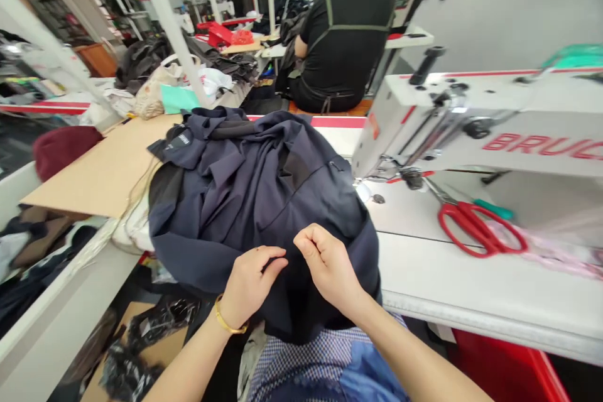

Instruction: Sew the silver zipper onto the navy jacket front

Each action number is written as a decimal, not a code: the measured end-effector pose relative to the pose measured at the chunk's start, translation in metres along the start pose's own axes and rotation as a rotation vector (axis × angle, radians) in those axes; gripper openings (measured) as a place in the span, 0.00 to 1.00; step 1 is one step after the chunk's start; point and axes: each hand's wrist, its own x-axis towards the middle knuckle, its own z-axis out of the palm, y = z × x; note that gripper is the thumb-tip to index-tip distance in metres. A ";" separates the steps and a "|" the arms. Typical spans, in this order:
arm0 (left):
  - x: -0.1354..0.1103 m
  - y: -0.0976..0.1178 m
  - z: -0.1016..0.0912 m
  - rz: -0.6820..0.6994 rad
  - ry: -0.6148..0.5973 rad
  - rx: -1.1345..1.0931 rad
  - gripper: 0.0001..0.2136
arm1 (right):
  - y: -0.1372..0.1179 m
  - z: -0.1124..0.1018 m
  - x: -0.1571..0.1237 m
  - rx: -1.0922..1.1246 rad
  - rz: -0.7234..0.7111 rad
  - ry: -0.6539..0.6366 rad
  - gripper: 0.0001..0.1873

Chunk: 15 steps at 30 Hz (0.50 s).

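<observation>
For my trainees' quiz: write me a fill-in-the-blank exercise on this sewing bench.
1. The left hand and right hand pinch the navy garment, while scissors with ____ handles lie on the table.
2. The gold bracelet circles the ____ wrist.
3. The person seated ahead wears a ____ top.
Missing: red; left; black.

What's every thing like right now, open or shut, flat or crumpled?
Dark navy fabric garment: crumpled in a heap at the table edge.
Left hand: pinching the garment.
Right hand: pinching the garment beside it.
Red-handled metal scissors: lying flat, blades shut.
Flat brown cardboard sheet: lying flat.
White sewing machine: standing upright.
</observation>
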 end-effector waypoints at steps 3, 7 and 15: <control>0.006 -0.003 0.001 -0.069 -0.034 -0.107 0.07 | 0.021 -0.040 -0.003 -0.246 -0.053 0.213 0.10; 0.007 -0.016 -0.005 -0.070 -0.009 -0.102 0.08 | 0.066 -0.113 -0.014 -0.872 0.072 0.350 0.09; 0.000 -0.028 0.005 0.081 0.261 0.034 0.06 | 0.108 -0.188 -0.028 -1.304 0.504 0.178 0.13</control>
